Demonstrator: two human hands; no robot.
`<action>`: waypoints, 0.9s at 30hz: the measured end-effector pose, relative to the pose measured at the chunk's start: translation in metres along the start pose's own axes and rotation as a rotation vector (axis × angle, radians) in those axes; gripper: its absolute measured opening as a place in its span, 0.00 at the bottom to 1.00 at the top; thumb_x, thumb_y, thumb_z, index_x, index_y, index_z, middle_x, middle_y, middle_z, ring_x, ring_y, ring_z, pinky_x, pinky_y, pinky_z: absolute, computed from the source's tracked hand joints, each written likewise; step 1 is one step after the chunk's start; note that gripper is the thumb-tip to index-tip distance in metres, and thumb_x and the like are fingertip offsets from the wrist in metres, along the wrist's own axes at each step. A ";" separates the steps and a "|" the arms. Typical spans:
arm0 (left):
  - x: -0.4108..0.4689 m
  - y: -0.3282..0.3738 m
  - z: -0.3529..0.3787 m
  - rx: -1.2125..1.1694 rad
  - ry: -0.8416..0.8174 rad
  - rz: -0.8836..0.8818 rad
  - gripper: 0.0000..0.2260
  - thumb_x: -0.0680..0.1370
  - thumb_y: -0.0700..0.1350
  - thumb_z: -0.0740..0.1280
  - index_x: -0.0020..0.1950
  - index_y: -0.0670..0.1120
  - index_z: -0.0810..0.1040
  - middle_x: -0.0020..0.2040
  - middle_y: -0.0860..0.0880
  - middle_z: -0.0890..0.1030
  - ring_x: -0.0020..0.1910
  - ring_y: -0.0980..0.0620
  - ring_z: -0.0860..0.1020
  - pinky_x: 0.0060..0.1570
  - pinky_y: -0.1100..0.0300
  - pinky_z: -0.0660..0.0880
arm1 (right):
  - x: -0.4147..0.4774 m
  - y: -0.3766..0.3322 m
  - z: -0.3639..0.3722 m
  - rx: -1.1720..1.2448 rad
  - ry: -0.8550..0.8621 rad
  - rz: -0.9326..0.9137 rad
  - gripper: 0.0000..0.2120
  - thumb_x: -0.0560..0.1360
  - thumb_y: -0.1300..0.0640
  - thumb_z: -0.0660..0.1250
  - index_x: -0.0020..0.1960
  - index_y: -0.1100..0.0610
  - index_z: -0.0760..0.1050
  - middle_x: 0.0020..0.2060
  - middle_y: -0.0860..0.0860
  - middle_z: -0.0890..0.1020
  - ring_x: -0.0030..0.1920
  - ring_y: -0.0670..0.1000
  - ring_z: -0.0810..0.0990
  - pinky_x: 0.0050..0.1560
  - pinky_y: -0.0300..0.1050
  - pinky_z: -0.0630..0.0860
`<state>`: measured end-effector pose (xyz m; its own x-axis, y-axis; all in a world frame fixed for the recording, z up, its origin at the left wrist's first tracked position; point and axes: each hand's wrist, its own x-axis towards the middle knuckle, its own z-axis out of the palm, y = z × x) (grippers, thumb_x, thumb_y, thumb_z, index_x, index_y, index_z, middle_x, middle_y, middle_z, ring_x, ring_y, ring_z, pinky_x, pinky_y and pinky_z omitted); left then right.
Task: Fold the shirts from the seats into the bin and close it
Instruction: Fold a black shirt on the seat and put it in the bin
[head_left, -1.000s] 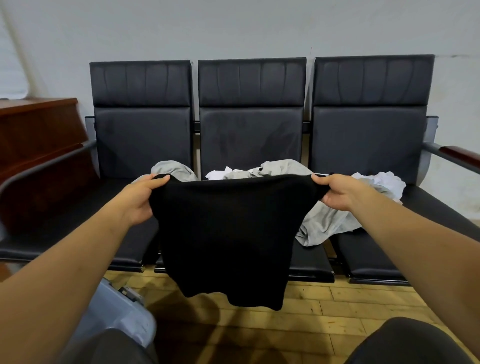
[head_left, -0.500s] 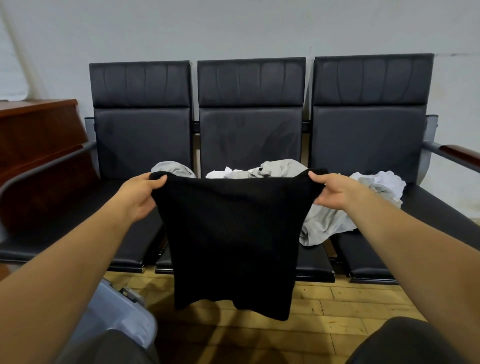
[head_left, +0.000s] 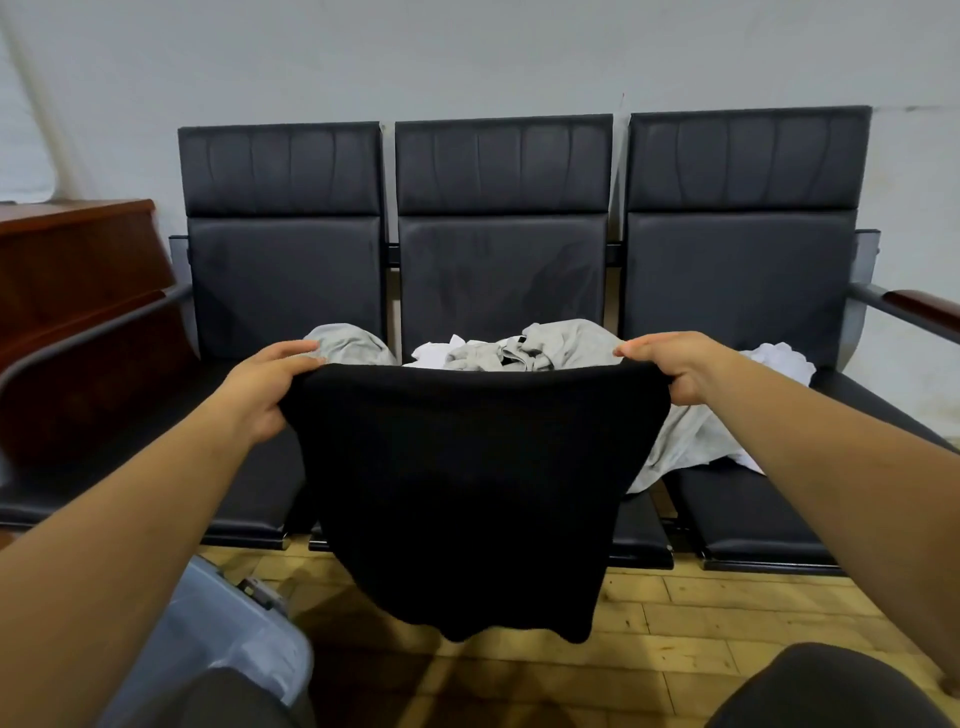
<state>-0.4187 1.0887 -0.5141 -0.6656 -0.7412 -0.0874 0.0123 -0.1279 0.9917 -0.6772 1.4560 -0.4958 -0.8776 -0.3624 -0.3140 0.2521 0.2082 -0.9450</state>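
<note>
A black shirt (head_left: 467, 488) hangs in the air in front of the seats, stretched flat between both hands. My left hand (head_left: 262, 387) grips its upper left corner and my right hand (head_left: 670, 366) grips its upper right corner. Behind it, a heap of grey shirts (head_left: 550, 345) and white shirts (head_left: 779, 364) lies across the middle and right black seats (head_left: 753, 509). Part of the heap is hidden by the black shirt. A translucent plastic bin (head_left: 228, 629) stands on the floor at the lower left, partly hidden by my left arm.
Three joined black seats stand against a pale wall (head_left: 467, 52). A dark wooden cabinet (head_left: 78, 270) is at the left. Metal armrests with wood tops (head_left: 919, 304) flank the row. The floor is light wooden boards (head_left: 727, 613). My knees show at the bottom.
Both hands have held the black shirt throughout. The shirt's hanging lower edge has swung a little and its top edge has stayed stretched at about the same height.
</note>
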 end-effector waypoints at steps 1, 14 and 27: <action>0.003 0.000 0.000 0.023 -0.027 0.012 0.07 0.77 0.37 0.70 0.51 0.48 0.83 0.55 0.44 0.84 0.48 0.51 0.83 0.48 0.56 0.79 | -0.001 -0.002 0.000 0.006 -0.063 0.033 0.09 0.79 0.55 0.69 0.51 0.61 0.80 0.51 0.56 0.82 0.47 0.53 0.82 0.44 0.46 0.81; 0.071 0.066 0.033 0.198 -0.083 0.117 0.20 0.74 0.24 0.66 0.51 0.48 0.82 0.50 0.40 0.82 0.53 0.44 0.82 0.57 0.54 0.80 | 0.073 -0.072 0.014 -0.585 0.166 -0.532 0.10 0.69 0.69 0.76 0.45 0.57 0.83 0.43 0.56 0.83 0.46 0.53 0.81 0.52 0.47 0.79; 0.037 0.105 0.031 0.028 -0.218 0.291 0.18 0.77 0.26 0.62 0.50 0.48 0.80 0.45 0.46 0.82 0.42 0.52 0.83 0.40 0.64 0.81 | 0.029 -0.096 -0.001 0.412 0.100 -0.503 0.06 0.76 0.68 0.68 0.44 0.59 0.80 0.31 0.48 0.85 0.36 0.46 0.83 0.35 0.37 0.79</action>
<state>-0.4648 1.0682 -0.4104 -0.7806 -0.5857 0.2181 0.2064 0.0878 0.9745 -0.7273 1.4265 -0.4136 -0.9577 -0.2346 0.1669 -0.0810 -0.3369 -0.9381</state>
